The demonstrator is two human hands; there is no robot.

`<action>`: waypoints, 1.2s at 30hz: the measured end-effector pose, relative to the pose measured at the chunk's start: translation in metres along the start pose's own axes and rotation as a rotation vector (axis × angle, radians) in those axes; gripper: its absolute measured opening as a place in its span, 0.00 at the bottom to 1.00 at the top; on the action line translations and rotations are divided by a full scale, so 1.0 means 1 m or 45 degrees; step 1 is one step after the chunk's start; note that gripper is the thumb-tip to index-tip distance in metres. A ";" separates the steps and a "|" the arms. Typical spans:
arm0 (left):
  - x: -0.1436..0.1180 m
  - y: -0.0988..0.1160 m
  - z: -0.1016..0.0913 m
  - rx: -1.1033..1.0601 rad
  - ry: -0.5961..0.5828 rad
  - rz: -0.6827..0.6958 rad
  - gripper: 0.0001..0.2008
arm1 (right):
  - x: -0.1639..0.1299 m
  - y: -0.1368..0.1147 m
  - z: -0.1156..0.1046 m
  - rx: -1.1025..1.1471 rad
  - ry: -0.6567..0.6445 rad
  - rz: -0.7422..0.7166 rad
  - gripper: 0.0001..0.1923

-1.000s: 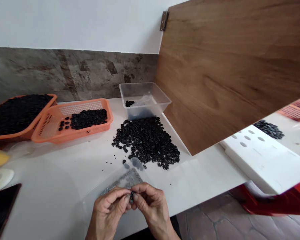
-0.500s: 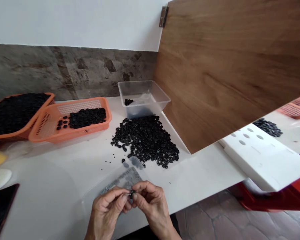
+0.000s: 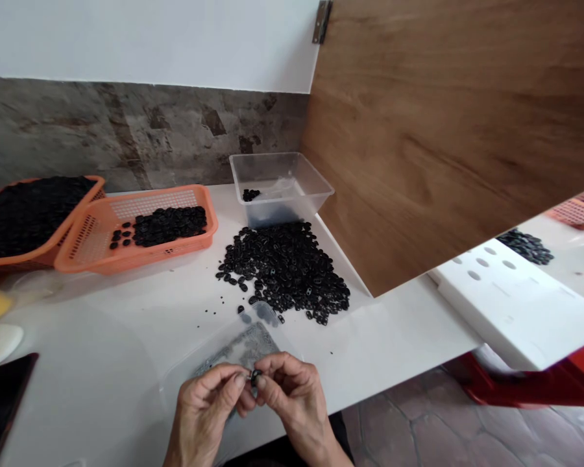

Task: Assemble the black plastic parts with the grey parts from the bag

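Observation:
Low in the view, my right hand [image 3: 294, 395] pinches a small black oval piece [image 3: 255, 377] between thumb and forefinger. My left hand [image 3: 209, 405], closed in a pinch, holds a thin metal bit against the left side of that piece; its exact kind is too small to make out. Beneath both hands lies a clear plastic tray [image 3: 168, 376] containing many tiny grey metal parts [image 3: 253, 344], partly covered by my fingers. Just beyond it spreads a large heap of black oval pieces [image 3: 287, 266], some showing holes.
Orange baskets with black pieces stand at left, one shallow basket [image 3: 141, 256] and one fuller basket [image 3: 39, 250]. A clear bin [image 3: 282, 204] sits behind the heap. A wooden panel [image 3: 442, 130] rises at right, near a white box [image 3: 520, 305]. A dark phone-like slab [image 3: 4, 402] lies front left.
The left fingertips have come slightly closer to the black piece, and less of the metal bit shows. Both hands otherwise keep their places. The camera view has shifted slightly.

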State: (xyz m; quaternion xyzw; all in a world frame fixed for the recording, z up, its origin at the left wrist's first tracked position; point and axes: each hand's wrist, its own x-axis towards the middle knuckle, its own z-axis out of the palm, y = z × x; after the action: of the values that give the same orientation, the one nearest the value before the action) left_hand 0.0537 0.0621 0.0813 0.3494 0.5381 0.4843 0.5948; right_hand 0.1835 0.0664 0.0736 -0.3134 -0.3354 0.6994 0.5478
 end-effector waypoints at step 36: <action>0.009 -0.006 -0.008 0.168 -0.081 0.042 0.17 | 0.003 0.001 -0.003 -0.073 0.099 -0.059 0.06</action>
State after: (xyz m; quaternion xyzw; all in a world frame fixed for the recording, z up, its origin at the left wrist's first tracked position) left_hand 0.0470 0.0686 0.0720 0.4119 0.5438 0.4462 0.5793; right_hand 0.1850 0.0698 0.0711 -0.3479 -0.3411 0.6639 0.5673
